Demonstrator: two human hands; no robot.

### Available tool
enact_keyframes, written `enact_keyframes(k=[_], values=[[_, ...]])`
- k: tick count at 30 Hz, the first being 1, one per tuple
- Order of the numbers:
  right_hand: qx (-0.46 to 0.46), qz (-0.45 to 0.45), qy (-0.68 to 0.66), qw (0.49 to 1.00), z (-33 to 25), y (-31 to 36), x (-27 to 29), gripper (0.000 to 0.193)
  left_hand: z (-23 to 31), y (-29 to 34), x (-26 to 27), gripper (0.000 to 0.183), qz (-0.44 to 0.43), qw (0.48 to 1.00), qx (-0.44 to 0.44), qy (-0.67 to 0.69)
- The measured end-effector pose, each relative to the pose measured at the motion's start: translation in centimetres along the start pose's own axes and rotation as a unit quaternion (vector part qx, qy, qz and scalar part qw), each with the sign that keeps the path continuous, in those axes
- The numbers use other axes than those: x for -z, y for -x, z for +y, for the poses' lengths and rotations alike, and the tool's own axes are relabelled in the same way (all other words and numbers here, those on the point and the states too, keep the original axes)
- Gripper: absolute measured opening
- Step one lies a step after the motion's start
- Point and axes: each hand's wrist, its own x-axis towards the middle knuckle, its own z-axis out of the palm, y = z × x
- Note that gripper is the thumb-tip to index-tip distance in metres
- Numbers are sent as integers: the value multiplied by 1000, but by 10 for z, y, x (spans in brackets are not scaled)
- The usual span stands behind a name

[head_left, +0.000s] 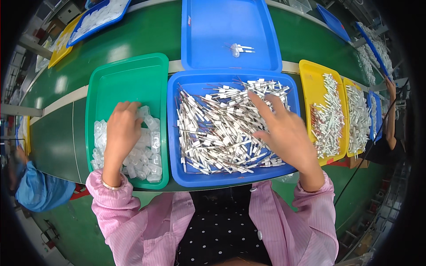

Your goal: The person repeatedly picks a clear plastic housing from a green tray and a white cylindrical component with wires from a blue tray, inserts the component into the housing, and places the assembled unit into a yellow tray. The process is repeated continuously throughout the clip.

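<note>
My left hand (123, 127) is over the green tray (126, 77), its fingers curled down beside small clear plastic housings (153, 123). Whatever its fingertips may hold is hidden. Over the right part of a blue tray (230, 178), my right hand (285, 133) has its thumb and fingers apart with nothing seen between them. Beneath it lies a heap of slim white parts with thin dark wire leads (217, 128). The right fingertips are close to the heap; whether they touch it I cannot tell.
Behind stands another blue tray (228, 26) with a clear piece and white-ended leads (239, 49). Yellow trays (308, 73) of white parts are at right. A blue tray of pale pieces (98, 18) is far left. Other people's blue garment (42, 190) and arm (390, 108) show at the sides.
</note>
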Motion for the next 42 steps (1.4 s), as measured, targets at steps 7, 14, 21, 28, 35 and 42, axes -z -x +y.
enact_keyframes(k=[7, 14, 21, 28, 35, 42], values=[[108, 35, -10, 994, 1, -24, -23, 22, 38, -12, 34, 31, 39, 928, 62, 364], [100, 35, 48, 993, -7, -44, -52, 18, 82, -37, 16, 35, -142, 603, 26, 784], [70, 103, -51, 991, 7, -42, -52, 6, 86, -39, -15, 39, -186, 492, 4, 851], [66, 188, -144, 969, 20, -25, 2, 9, 85, -34, -25, 38, -185, 473, -29, 861], [37, 222, -269, 936, 7, -15, 13, 15, 91, -35, -27, 37, -160, 480, -45, 861], [85, 202, -379, 899, -3, -18, 18, 14, 93, -31, -25, 36, -165, 543, -73, 820]])
